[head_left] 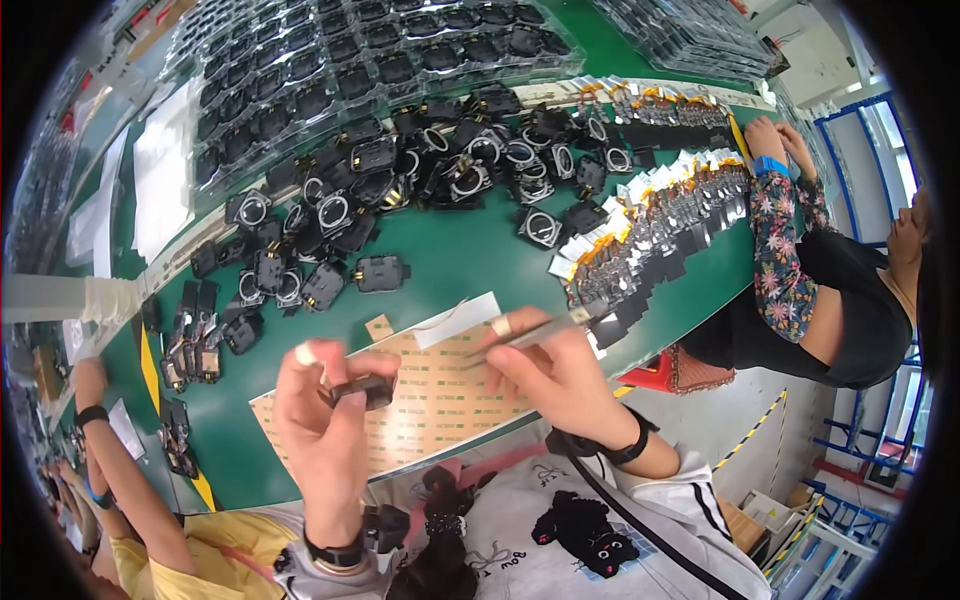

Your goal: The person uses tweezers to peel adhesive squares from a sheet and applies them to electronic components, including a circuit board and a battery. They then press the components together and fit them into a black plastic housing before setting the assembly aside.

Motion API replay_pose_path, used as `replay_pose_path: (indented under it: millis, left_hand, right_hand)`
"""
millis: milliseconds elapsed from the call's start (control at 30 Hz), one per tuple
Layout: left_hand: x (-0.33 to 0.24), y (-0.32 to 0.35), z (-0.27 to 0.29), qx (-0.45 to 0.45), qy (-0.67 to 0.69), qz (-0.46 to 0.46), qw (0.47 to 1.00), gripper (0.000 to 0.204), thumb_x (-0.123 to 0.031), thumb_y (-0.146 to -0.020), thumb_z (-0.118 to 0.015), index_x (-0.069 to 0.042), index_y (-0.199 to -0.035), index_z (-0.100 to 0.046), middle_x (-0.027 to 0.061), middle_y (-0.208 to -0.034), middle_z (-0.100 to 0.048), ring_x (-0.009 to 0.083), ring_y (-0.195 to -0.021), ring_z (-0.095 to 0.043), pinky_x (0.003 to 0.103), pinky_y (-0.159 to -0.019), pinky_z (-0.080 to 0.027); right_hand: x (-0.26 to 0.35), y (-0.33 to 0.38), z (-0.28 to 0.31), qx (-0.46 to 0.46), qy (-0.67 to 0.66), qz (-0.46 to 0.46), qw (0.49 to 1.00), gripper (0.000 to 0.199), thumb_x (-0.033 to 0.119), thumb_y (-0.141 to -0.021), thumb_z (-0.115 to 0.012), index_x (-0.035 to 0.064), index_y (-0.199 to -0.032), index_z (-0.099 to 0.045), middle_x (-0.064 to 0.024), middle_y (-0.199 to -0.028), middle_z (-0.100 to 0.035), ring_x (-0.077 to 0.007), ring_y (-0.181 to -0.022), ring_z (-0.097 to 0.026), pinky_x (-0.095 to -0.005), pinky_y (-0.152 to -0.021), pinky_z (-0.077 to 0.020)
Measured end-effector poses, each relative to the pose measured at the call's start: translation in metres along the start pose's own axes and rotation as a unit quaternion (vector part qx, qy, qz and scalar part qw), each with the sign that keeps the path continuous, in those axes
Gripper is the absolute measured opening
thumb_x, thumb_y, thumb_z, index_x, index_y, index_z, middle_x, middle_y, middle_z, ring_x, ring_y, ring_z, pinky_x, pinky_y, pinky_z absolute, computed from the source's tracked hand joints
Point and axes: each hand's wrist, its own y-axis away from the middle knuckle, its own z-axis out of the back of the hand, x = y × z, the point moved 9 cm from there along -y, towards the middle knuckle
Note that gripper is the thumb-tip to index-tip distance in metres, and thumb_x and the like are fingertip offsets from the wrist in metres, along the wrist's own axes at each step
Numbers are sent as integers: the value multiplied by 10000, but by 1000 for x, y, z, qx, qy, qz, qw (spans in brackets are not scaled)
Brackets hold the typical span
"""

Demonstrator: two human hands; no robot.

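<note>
My left hand is closed around a small black plastic housing, held above a tan adhesive sheet. My right hand grips a pair of metal tweezers, whose tips point left over the same sheet. Pale coverings show on fingers of both hands. A white strip of paper lies along the far edge of the sheet, beside a small tan scrap. Just beyond, a single black housing rests on the green table.
A heap of black housings with silver rings spreads across the green table. Rows of small circuit boards with orange and white tabs lie right. Clear trays fill the back. Co-workers' arms are at right and left.
</note>
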Motion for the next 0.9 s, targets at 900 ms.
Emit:
replay_pose_path:
  millis: [900]
  left_hand:
    - [59,6,13,-93,-10,20,995,179,126,-819,-448,63,-981,-487,119,-938,-560,191,-872,-603,312,-786,-517]
  right_hand:
    - [-19,-41,-6,59,-1,-126,990,178,126,-902,-464,-48,-934,-481,-118,-825,-588,-185,-696,-641,-255,-601,-537]
